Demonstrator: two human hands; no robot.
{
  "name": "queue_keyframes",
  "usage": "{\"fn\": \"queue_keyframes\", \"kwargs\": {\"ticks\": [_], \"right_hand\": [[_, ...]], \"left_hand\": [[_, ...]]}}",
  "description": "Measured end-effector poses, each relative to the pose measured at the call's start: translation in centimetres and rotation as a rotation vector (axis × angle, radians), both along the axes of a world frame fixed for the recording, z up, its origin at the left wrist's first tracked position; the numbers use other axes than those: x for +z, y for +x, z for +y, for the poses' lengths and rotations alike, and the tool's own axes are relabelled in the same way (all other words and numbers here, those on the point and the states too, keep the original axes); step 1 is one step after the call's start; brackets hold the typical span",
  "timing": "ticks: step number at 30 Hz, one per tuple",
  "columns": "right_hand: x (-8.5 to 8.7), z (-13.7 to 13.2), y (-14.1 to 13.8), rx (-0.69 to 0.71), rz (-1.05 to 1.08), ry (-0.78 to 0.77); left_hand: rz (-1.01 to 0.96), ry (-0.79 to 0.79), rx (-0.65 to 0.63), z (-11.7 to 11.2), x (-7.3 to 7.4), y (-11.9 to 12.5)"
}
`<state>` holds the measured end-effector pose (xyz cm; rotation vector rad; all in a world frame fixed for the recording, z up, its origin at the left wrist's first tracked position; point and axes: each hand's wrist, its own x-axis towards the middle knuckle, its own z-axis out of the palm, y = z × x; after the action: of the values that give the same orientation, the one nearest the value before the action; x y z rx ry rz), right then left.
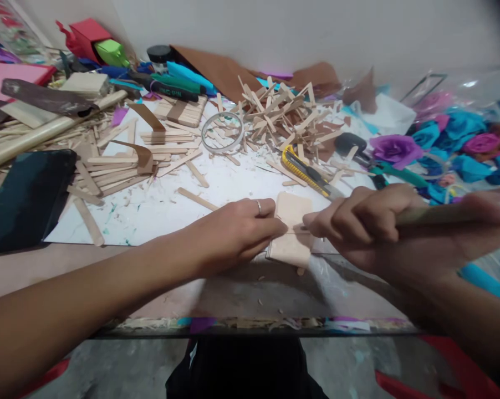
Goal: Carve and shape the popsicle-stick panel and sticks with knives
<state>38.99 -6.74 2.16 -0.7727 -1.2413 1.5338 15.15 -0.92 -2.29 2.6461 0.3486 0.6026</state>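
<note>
A small pale wooden block [291, 252], seemingly several flat pieces stacked, lies at the front edge of the white paper. My left hand [241, 227], with a ring on it, presses a thin popsicle stick crosswise against the block, its fingertips closed on the stick's end. My right hand [375, 227] is wrapped round a long brown-handled tool [437, 216], blurred by motion. The tool's tip comes close to the stick from the right; its exact kind is hidden. Just beyond my right hand lies a yellow and black utility knife [306, 172].
Behind are a heap of popsicle sticks [275, 113], a roll of clear tape [222, 133] and stick bundles [181, 111]. A dark phone-like slab [25, 199] lies left. Paper flowers [395, 151] and a green-handled tool [403, 174] lie right. The table edge [250, 332] is nearest me.
</note>
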Motion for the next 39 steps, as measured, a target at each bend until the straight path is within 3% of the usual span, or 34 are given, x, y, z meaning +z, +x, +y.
{"fn": "queue_keyframes", "kwargs": {"ticks": [5,10,15,20,27,35,39], "right_hand": [[-1.1,0.7,-0.8,-0.057,0.169,-0.084],[-1.2,1.7,-1.5,-0.011,0.237,0.034],[-0.2,1.1,-1.5,-0.054,0.119,-0.044],[0.1,1.8,-1.3,0.046,0.12,-0.087],[0.4,2.7,-1.9,0.036,0.105,-0.124],[0.8,5.5,-3.8,0.124,-0.044,-0.307],[0.2,6.4,-4.8,0.078,-0.069,-0.347]], "left_hand": [[-0.04,0.036,0.014,0.0,-0.3,0.0],[-0.06,0.04,0.018,-0.1,-0.5,0.1],[-0.031,0.04,0.025,-0.1,-0.4,0.0],[-0.048,0.029,0.018,0.0,-0.6,0.1],[-0.044,0.026,-0.001,0.1,-0.6,0.0],[-0.082,0.02,0.001,0.0,-0.4,0.3],[-0.112,0.049,0.009,0.0,-0.8,0.5]]}}
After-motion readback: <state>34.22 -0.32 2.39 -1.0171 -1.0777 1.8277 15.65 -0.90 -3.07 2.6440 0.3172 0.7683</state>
